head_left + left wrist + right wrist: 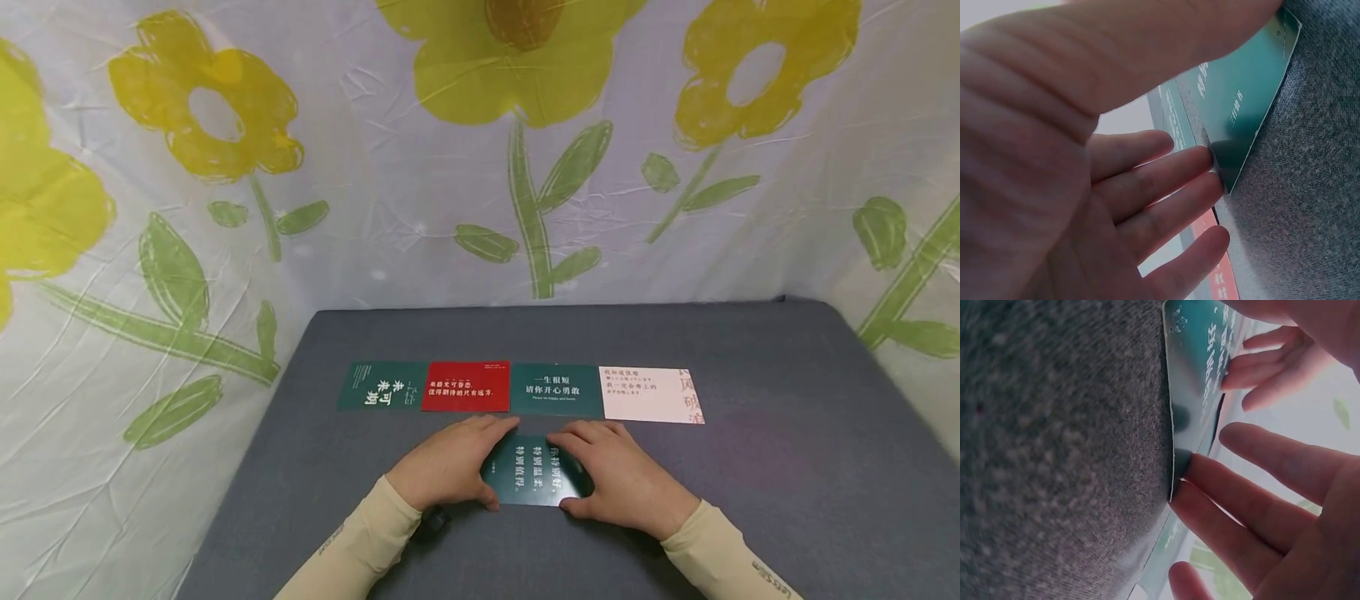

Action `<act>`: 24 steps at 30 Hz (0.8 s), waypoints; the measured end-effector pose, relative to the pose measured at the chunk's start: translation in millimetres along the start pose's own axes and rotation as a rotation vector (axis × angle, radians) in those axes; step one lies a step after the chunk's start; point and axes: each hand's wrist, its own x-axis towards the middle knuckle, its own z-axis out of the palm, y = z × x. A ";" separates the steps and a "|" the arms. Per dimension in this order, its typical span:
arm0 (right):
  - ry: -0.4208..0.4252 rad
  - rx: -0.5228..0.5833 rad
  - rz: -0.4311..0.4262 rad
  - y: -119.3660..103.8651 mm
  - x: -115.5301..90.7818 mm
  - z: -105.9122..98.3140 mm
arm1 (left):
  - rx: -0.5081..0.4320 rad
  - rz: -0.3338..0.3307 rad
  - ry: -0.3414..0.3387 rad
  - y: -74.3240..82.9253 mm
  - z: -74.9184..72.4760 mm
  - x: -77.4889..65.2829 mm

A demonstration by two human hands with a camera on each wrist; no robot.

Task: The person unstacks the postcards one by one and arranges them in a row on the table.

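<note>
A dark green postcard (536,471) with white lettering lies at the near middle of the grey table, its text turned sideways. My left hand (453,462) spans its left end, thumb at the near edge and fingertips by the far corner. At the right end, my right hand (626,479) holds it the same way between thumb and fingers. Close up, the left fingertips (1213,181) meet the card's corner. The right fingertips (1179,490) sit at another corner in the right wrist view.
Beyond the hands runs a row of cards: a green one (384,386), a red one (467,387), another green one (556,392) and a white one (651,396). Behind the grey table (765,517) hangs a white cloth (390,208) printed with yellow flowers. A small dark object (433,522) shows beneath the left wrist.
</note>
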 end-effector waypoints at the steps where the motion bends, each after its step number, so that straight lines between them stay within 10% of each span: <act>1: -0.005 0.004 0.004 -0.4 -0.1 -0.2 | 0.003 0.005 0.003 0.2 -0.1 0.0; 24: -0.052 0.028 0.013 -0.5 0.5 -3.5 | 0.086 0.020 0.018 3.5 0.3 0.1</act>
